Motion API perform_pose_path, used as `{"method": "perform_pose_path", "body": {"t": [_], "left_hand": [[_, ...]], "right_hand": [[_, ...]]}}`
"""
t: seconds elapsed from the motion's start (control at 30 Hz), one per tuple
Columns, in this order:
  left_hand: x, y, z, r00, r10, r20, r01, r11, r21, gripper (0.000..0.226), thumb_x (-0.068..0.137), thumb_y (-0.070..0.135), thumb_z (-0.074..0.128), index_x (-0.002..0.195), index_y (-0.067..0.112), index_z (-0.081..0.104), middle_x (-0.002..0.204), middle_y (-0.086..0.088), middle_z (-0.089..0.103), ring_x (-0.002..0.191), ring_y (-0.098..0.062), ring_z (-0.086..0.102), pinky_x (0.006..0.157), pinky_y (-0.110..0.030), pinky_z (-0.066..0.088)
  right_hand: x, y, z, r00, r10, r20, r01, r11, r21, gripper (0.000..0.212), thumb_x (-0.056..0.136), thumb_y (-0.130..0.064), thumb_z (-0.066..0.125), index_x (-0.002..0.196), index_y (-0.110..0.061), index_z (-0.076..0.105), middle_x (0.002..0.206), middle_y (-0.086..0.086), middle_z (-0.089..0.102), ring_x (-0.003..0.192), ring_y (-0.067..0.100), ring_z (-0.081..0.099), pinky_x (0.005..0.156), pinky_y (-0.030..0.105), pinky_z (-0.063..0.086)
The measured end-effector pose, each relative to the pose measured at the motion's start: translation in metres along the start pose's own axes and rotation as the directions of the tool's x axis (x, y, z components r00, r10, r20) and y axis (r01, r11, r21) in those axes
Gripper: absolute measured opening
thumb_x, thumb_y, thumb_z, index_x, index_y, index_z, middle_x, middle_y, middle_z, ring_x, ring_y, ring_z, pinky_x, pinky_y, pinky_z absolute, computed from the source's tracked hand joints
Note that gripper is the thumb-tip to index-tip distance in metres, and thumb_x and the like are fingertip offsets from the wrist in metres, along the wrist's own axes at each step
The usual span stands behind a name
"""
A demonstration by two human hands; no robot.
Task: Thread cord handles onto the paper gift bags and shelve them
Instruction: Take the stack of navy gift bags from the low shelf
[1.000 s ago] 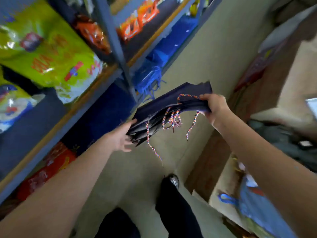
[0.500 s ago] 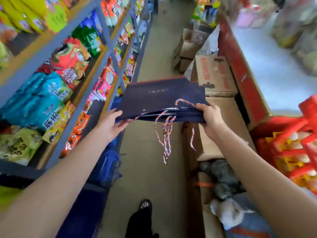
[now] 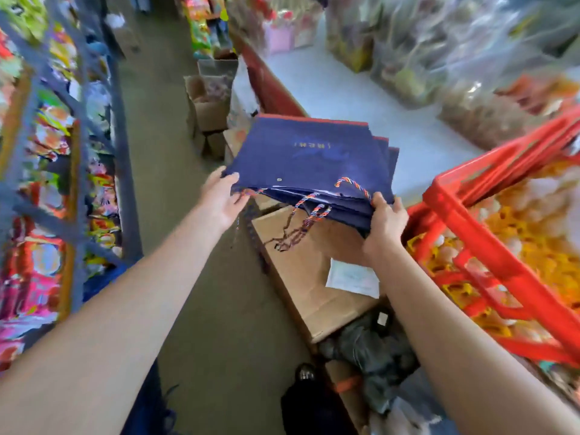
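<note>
A narrow shop aisle with a grey floor (image 3: 157, 127); tall blue shelves (image 3: 122, 171) full of bright packets on the left; a white counter (image 3: 339, 89) with clear bags on the right; a red crate (image 3: 489, 246); brown cardboard boxes (image 3: 301, 271) along the floor.

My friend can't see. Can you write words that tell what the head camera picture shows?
Two bare hands hold a flat stack of navy paper gift bags in a shop aisle: the left hand supports one corner, the right hand grips the other. Striped cord handles dangle over a cardboard box, beside a red crate.
</note>
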State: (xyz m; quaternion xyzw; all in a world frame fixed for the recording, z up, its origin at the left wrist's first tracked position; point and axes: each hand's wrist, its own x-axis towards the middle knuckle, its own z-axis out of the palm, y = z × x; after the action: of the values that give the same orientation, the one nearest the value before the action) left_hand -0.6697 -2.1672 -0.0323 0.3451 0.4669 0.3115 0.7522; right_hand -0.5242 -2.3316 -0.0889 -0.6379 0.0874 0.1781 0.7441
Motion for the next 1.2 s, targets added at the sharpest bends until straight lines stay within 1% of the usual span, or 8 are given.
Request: {"method": "perform_pose_path", "body": {"t": [0.13, 0.27, 0.53, 0.73, 0.93, 1.03, 1.1, 1.2], "left_hand": [[0.056, -0.035, 0.076, 0.982, -0.096, 0.160, 0.056, 0.970, 0.238, 0.032, 0.096, 0.008, 0.043, 0.125, 0.022, 0.046, 0.118, 0.001, 0.055, 0.106, -0.019, 0.055, 0.102, -0.042, 0.035], [0.076, -0.076, 0.096, 0.947, -0.289, 0.139, 0.166, 0.813, 0.558, 0.037, 0.093, 0.010, 0.049, 0.130, 0.019, 0.048, 0.131, -0.001, 0.051, 0.123, -0.021, 0.050, 0.109, -0.043, 0.026], [0.095, -0.096, 0.046, 0.939, -0.343, -0.006, 0.290, 0.786, 0.546, 0.029, 0.092, 0.004, 0.051, 0.120, 0.013, 0.056, 0.126, -0.006, 0.057, 0.097, -0.017, 0.061, 0.087, -0.029, 0.044], [0.055, -0.091, -0.036, 0.946, -0.277, -0.166, 0.323, 0.829, 0.456, 0.027, 0.095, 0.002, 0.043, 0.117, 0.006, 0.056, 0.111, -0.009, 0.060, 0.092, -0.017, 0.061, 0.078, -0.025, 0.047], [-0.044, -0.111, -0.173, 0.938, -0.097, -0.332, 0.290, 0.743, 0.604, 0.010, 0.087, 0.010, 0.051, 0.086, 0.018, 0.057, 0.099, -0.008, 0.059, 0.072, -0.015, 0.060, 0.060, -0.018, 0.042], [-0.124, -0.159, -0.252, 0.922, -0.030, -0.387, 0.353, 0.479, 0.804, 0.027, 0.085, 0.012, 0.046, 0.105, 0.002, 0.061, 0.107, -0.013, 0.062, 0.100, -0.028, 0.059, 0.085, -0.032, 0.045], [-0.181, -0.198, -0.302, 0.912, -0.043, -0.408, 0.391, 0.396, 0.831, 0.024, 0.084, 0.016, 0.043, 0.091, -0.007, 0.045, 0.102, -0.012, 0.061, 0.102, -0.027, 0.056, 0.093, -0.034, 0.040], [-0.249, -0.253, -0.369, 0.839, -0.075, -0.539, 0.513, 0.439, 0.737, 0.014, 0.086, 0.003, 0.047, 0.084, 0.002, 0.061, 0.102, -0.023, 0.063, 0.103, -0.034, 0.058, 0.085, -0.036, 0.042]], "right_hand": [[0.056, 0.031, 0.008, 0.982, 0.077, -0.174, -0.054, 0.989, 0.135, 0.013, 0.088, -0.013, 0.053, 0.092, -0.025, 0.057, 0.093, -0.005, 0.065, 0.093, 0.020, 0.063, 0.089, 0.036, 0.050], [0.088, 0.062, 0.013, 0.925, 0.328, -0.193, -0.303, 0.941, 0.147, 0.017, 0.085, -0.006, 0.059, 0.100, -0.012, 0.056, 0.102, 0.011, 0.064, 0.089, 0.027, 0.061, 0.090, 0.046, 0.051], [0.107, 0.071, 0.049, 0.876, 0.481, -0.025, -0.477, 0.874, 0.098, 0.029, 0.087, -0.015, 0.060, 0.113, -0.016, 0.050, 0.110, 0.008, 0.061, 0.087, 0.026, 0.060, 0.069, 0.033, 0.050], [0.030, 0.102, 0.073, 0.750, 0.661, 0.030, -0.643, 0.739, -0.199, 0.010, 0.090, -0.009, 0.047, 0.084, -0.013, 0.053, 0.069, 0.003, 0.036, 0.054, 0.016, 0.033, 0.052, 0.024, 0.032], [-0.091, 0.129, 0.091, 0.604, 0.703, 0.375, -0.498, 0.701, -0.510, 0.034, 0.098, -0.007, 0.030, 0.123, 0.004, 0.050, 0.131, 0.030, 0.048, 0.119, 0.032, 0.054, 0.106, 0.034, 0.037], [-0.161, 0.160, 0.064, 0.594, 0.674, 0.439, -0.285, 0.687, -0.669, 0.022, 0.096, -0.006, 0.038, 0.080, -0.013, 0.051, 0.073, 0.014, 0.050, 0.054, 0.015, 0.050, 0.057, 0.024, 0.039], [-0.203, 0.189, 0.032, 0.560, 0.687, 0.463, -0.204, 0.656, -0.727, 0.024, 0.095, -0.005, 0.041, 0.074, -0.016, 0.045, 0.067, 0.005, 0.044, 0.053, 0.012, 0.037, 0.053, 0.024, 0.033], [-0.259, 0.238, -0.032, 0.470, 0.740, 0.480, -0.141, 0.600, -0.787, 0.019, 0.095, -0.006, 0.042, 0.079, -0.015, 0.048, 0.072, 0.003, 0.048, 0.058, 0.013, 0.042, 0.056, 0.024, 0.038]]}}
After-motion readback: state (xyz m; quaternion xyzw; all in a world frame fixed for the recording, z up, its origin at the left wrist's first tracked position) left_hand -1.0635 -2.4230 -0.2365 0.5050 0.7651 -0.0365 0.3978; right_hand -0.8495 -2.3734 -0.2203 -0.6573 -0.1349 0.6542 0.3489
